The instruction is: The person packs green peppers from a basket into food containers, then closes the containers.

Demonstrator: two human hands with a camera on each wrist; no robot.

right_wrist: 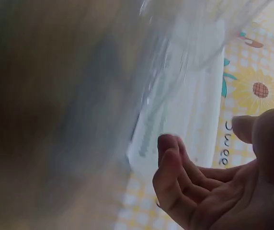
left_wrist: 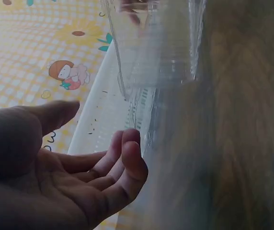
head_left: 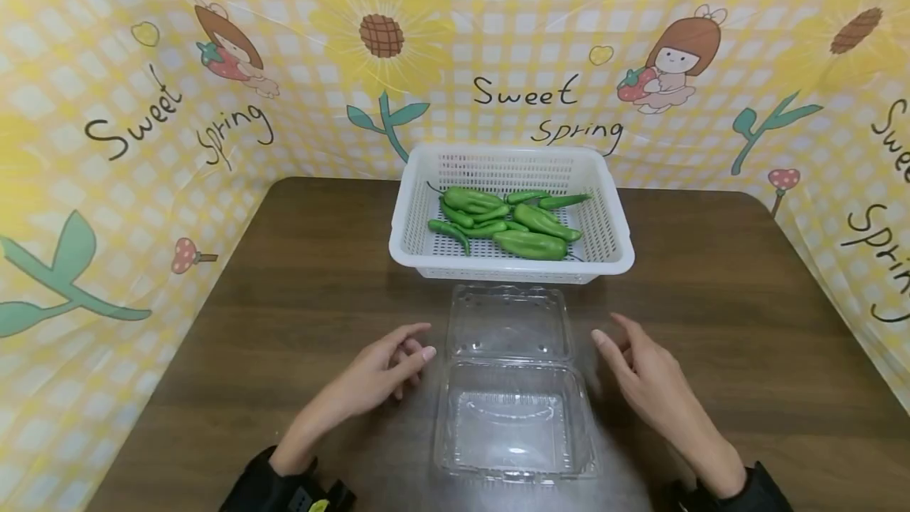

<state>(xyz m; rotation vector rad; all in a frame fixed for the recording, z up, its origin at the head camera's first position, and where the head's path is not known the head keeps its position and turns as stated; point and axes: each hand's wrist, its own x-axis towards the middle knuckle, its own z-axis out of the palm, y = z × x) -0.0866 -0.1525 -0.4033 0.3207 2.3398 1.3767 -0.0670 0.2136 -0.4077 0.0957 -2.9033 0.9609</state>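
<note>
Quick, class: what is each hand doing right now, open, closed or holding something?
Left hand: open, fingers loosely curled, holding nothing, beside the clear clamshell box.
Right hand: open, holding nothing.

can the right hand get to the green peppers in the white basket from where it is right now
Probably yes. The right hand is open and holds nothing, the white basket has no lid, and the green peppers lie uncovered just beyond the clear clamshell box.

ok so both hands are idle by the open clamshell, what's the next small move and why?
Probably the right hand reaches forward to the white basket for a green pepper. The clear clamshell box already lies open and empty, both hands hold nothing, and all the peppers are still in the basket just beyond it. The left hand could steady the box.
</note>
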